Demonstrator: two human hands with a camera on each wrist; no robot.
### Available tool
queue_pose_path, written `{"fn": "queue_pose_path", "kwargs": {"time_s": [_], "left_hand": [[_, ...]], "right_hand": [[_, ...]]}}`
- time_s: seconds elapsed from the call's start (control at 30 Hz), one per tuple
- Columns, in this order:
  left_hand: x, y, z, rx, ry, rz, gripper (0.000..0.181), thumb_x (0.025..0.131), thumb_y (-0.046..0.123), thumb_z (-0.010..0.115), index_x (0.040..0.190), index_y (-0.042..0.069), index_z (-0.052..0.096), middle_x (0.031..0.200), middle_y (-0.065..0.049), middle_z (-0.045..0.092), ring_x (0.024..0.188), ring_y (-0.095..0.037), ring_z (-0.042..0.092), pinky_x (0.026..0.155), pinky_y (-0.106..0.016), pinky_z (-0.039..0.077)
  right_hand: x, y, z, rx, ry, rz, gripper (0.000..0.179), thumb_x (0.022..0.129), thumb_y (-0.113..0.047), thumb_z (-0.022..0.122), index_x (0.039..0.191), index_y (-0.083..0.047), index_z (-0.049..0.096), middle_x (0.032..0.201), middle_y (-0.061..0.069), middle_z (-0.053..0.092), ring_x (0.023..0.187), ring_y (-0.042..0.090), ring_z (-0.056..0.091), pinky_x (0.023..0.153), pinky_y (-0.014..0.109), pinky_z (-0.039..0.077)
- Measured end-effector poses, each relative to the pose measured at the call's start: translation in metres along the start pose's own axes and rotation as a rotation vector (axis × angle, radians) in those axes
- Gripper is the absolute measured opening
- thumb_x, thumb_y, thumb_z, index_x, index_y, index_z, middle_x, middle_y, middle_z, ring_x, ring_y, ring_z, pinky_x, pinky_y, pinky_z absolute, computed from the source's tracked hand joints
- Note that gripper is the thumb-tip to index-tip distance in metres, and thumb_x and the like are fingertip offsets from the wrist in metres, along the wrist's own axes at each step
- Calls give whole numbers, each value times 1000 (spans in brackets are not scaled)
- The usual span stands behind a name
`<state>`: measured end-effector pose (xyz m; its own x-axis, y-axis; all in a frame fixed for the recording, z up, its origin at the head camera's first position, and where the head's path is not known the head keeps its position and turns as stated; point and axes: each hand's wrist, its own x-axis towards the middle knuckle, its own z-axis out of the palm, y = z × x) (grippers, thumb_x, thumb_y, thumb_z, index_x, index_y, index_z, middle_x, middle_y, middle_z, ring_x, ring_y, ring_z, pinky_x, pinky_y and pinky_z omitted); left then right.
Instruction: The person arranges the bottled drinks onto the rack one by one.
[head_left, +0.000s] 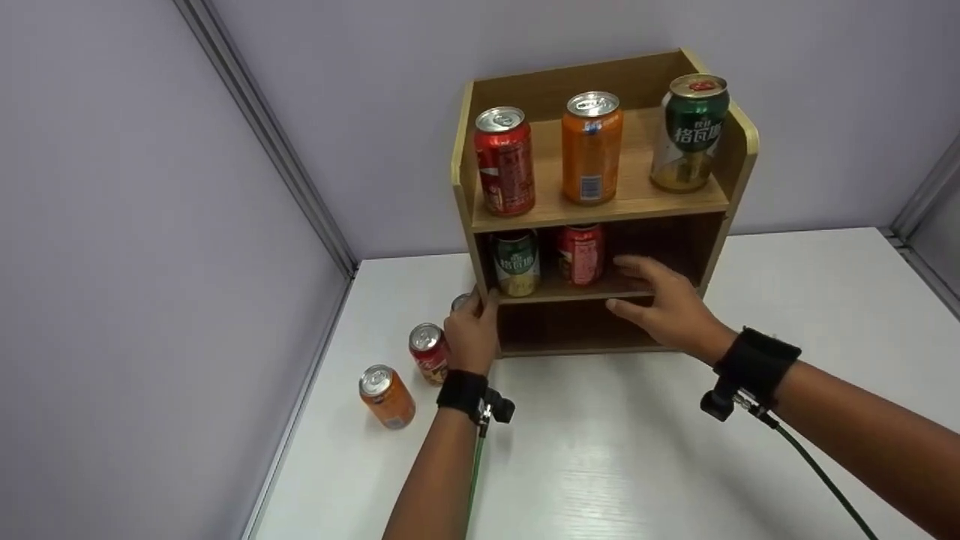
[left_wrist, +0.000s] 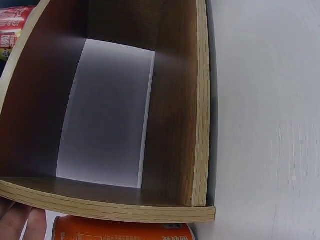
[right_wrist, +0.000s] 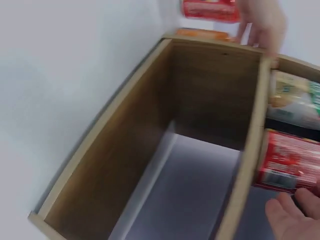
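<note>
Wooden shelf (head_left: pixel 636 161): left hand (head_left: pixel 472 335) grips its left edge; right hand (head_left: pixel 669 309), spread wide, near red can (head_left: pixel 582 256) on its middle tier.

Wooden shelf unit (head_left: pixel 550 166): stands upright on white table (head_left: pixel 600 457), three tiers, pale front edges, darker interior. Mid-tier red can (head_left: pixel 582 259): stands upright near middle of tier, barcode and pale print facing out, top partly hidden under upper tier, apart from green-and-gold can (head_left: pixel 517 266) just left.
</note>
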<state>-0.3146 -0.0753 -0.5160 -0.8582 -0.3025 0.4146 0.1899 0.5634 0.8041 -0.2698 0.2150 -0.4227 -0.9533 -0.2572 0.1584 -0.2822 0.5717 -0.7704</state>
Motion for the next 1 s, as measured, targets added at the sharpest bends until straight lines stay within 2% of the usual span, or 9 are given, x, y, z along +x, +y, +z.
{"fn": "queue_pose_path", "kwargs": {"time_s": [0.1,0.23,0.33,0.47,0.6,0.67,0.8,0.9,1.0], "left_hand": [[1,1,-1,5,-3,-2,30,103,38,68,116,16,81,102,-8,82,76,-16,66,68,-37,57],[2,0,-2,6,4,4,30,103,37,67,120,16,81,102,-8,81,77,-17,65,67,-37,56],[2,0,-2,7,-1,7,30,103,37,67,121,16,80,104,-8,81,80,-18,67,69,-37,57],[2,1,-2,4,-7,3,29,103,36,68,117,16,81,104,-8,81,82,-19,69,72,-39,58],[1,1,0,3,1,0,27,102,36,68,105,13,82,94,-9,79,78,-20,66,70,-40,57],[0,1,0,3,-2,-4,27,102,36,68,103,13,82,92,-9,78,77,-19,65,70,-39,56],[-1,2,1,-3,-13,-5,26,102,35,69,104,14,82,91,-8,77,76,-18,62,68,-37,55],[-1,2,0,-4,-8,-10,26,102,36,69,106,15,82,92,-7,77,76,-18,62,67,-36,54],[0,4,0,-7,-7,-18,26,102,37,68,105,15,82,91,-6,77,75,-17,62,65,-33,53]], "right_hand": [[-6,-11,-10,50,54,-64,61,100,-21,73,154,-6,48,154,20,53,143,38,53,118,54,45],[-12,-21,-23,115,187,-171,51,100,-14,72,148,-4,55,148,17,59,136,26,59,112,23,50],[-18,-20,-31,193,331,-229,44,98,-2,70,141,0,60,139,6,65,129,10,62,106,8,46],[-25,-7,-39,399,519,-253,39,95,9,68,134,7,63,126,-4,70,118,5,66,102,13,51],[-31,9,-45,617,670,-229,37,93,11,68,130,6,65,123,3,73,115,14,67,98,18,54],[-35,18,-48,666,728,-201,38,93,10,68,130,2,66,124,5,72,116,16,67,97,19,54],[-44,40,-52,764,810,-153,38,94,9,67,131,0,63,125,7,70,115,18,68,95,18,56],[-49,59,-51,921,853,-106,37,97,3,68,133,-2,60,128,11,65,115,21,67,94,21,59],[-55,80,-46,1066,892,-6,37,102,-9,66,137,-6,53,133,11,59,119,21,64,94,22,60]]}}
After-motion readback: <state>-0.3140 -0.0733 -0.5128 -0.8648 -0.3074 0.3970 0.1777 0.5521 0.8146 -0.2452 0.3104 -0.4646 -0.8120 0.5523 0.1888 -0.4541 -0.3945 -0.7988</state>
